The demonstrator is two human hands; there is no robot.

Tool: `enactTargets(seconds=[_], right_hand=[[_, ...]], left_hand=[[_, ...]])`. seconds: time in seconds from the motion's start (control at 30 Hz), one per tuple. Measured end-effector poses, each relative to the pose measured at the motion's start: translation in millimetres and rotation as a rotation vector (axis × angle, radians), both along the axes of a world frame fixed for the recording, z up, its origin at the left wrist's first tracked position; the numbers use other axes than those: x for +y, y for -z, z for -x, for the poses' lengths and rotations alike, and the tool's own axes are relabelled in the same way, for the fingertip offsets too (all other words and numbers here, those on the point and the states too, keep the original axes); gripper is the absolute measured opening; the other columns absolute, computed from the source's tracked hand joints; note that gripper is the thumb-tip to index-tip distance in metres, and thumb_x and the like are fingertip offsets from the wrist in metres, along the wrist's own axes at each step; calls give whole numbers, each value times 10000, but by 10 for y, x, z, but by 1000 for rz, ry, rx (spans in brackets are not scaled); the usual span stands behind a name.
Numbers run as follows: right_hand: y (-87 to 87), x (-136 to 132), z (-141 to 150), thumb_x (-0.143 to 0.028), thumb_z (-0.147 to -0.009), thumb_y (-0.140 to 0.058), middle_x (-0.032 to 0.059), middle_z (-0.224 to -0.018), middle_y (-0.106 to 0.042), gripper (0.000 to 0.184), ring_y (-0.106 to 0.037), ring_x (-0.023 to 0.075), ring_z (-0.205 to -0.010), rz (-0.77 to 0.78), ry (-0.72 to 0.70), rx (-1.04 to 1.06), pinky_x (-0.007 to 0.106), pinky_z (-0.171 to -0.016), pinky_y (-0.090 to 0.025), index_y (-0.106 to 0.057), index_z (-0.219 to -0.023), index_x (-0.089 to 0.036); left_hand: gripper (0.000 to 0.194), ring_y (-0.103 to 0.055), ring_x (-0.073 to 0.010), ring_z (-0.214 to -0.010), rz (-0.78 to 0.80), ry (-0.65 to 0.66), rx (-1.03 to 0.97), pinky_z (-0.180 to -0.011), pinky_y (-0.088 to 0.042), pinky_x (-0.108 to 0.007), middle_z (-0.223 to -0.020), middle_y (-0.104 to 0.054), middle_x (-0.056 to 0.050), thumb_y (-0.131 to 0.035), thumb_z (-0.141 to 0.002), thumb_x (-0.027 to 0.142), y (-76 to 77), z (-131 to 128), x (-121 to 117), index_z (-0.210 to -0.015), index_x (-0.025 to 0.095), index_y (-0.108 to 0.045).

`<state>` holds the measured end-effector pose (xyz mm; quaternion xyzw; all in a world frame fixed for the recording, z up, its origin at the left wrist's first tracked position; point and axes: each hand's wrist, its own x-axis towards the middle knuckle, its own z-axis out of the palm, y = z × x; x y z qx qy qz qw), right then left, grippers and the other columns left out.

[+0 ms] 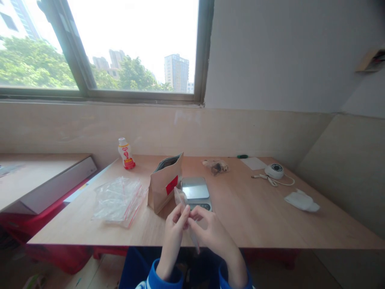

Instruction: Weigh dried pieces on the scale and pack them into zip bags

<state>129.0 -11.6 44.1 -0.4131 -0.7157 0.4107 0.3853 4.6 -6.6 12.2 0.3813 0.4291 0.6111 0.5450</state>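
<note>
Both hands meet at the table's front edge, pinching a small clear zip bag (179,196) with a red-tinged seal line. My left hand (175,224) has its thumb and fingers pressed on the strip; my right hand (207,226) grips it just beside them. Something pale shows inside the bag, too blurred to name. Behind the hands lies a digital scale (195,188) with a silver plate, its lower part partly covered by the bag and fingers. To its left a brown paper pouch (162,188) with a red label stands upright, its top open.
Several flat clear zip bags (116,200) lie at left, near a white and red bottle (126,154). At the back sits a filled clear bag (215,166). Rightward are a white sheet (253,163), a white round device with cable (274,171) and a crumpled white item (301,200).
</note>
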Motion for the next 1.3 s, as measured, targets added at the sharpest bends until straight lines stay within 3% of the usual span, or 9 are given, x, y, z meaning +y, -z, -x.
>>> enactTargets(seconds=[0.5,0.57,0.67,0.73,0.9,1.03,1.13,1.23,1.3], right_hand=[[18,-7,-126,-239,-887,-462,-18,-709,-641,205,-619,137,-715,-41,-39,35,233,-694,-465,-576,-725,-186],[98,48,-196,-239,-873,-468,-21,-678,-618,196,-604,138,-681,-99,73,14,232,-663,-459,-559,-706,-191],[251,162,-346,-300,-864,-483,-17,-662,-592,178,-589,152,-659,-195,433,24,254,-648,-460,-527,-722,-203],[323,217,-425,-362,-869,-487,6,-717,-630,194,-611,171,-699,-215,600,76,280,-680,-476,-531,-763,-206],[293,203,-396,-424,-881,-489,71,-892,-697,228,-655,194,-823,-167,571,293,324,-771,-508,-533,-833,-205],[227,195,-278,-459,-866,-512,73,-875,-701,261,-654,177,-748,-137,598,491,309,-723,-522,-512,-828,-201],[267,242,-205,-493,-855,-514,80,-868,-701,299,-654,177,-682,-23,560,588,300,-639,-538,-509,-814,-197],[336,284,-140,-526,-852,-495,93,-881,-693,336,-656,187,-651,82,478,556,310,-575,-549,-530,-867,-193],[353,283,-114,-507,-841,-527,96,-938,-676,345,-656,195,-722,5,550,495,327,-627,-557,-535,-982,-192]], left_hand=[[457,-332,-97,-505,-101,86,192,-481,-251,-234,-487,-354,26,-614,-765,488,-17,-84,-28,-469,164,-487],[461,-329,-98,-494,-116,103,243,-477,-245,-239,-481,-348,26,-604,-773,489,-17,-78,-53,-464,169,-485],[443,-322,-98,-491,-114,128,300,-471,-237,-241,-489,-343,28,-601,-779,482,-32,-47,-87,-480,170,-502],[425,-329,-101,-492,-105,125,285,-472,-240,-241,-496,-354,28,-613,-766,492,-41,-22,-84,-504,170,-526],[515,-425,-129,-537,-128,104,90,-556,-341,-247,-510,-465,-7,-552,-762,598,44,16,29,-474,171,-542],[320,-575,-179,-777,-56,45,-9,-678,-426,-242,-822,-654,-45,-636,-746,490,239,1,116,-773,174,-681],[415,-578,-226,-1028,20,147,-177,-827,-452,-288,-1144,-639,-81,-648,-756,436,358,-56,116,-1097,200,-643],[519,-582,-234,-1064,75,248,-364,-844,-472,-318,-1229,-609,-98,-593,-793,485,393,-122,78,-1236,216,-565],[532,-606,-236,-1021,88,233,-402,-802,-495,-321,-1208,-622,-105,-595,-790,497,388,-142,62,-1240,215,-560]])
